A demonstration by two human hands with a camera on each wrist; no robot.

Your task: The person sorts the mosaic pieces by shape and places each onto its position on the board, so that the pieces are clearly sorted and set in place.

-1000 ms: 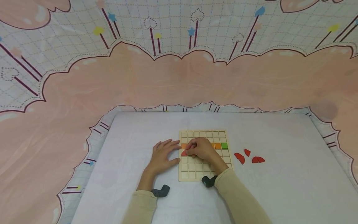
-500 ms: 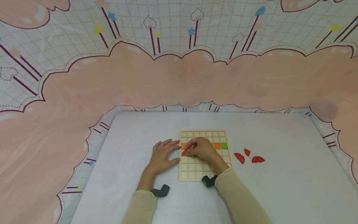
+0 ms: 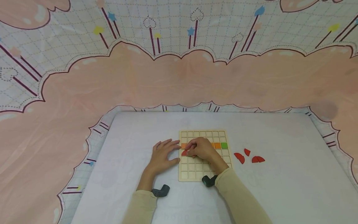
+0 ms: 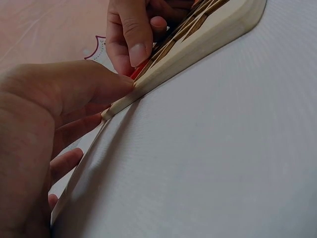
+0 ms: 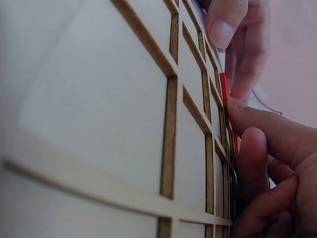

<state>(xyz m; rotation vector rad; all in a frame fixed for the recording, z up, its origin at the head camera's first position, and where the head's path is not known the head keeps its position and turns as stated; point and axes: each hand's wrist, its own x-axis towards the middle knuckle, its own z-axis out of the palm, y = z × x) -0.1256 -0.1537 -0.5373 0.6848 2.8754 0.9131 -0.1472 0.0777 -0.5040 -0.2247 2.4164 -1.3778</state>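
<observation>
A wooden grid board (image 3: 205,174) lies on the white table. Its third row holds orange tiles (image 3: 217,145) and a green tile (image 3: 224,145). My right hand (image 3: 190,151) rests on the board and pinches a red quarter-circle piece (image 3: 184,153) at the left column, just under the orange tile there. In the right wrist view the red piece (image 5: 225,89) stands on edge between my fingers (image 5: 267,139). My left hand (image 3: 172,151) lies flat on the table, its straight fingers pressed against the board's left edge (image 4: 198,54).
Three more red curved pieces (image 3: 239,157) (image 3: 247,151) (image 3: 258,160) lie on the table right of the board. A pink and white patterned cloth (image 3: 179,77) hangs behind the table and around its sides.
</observation>
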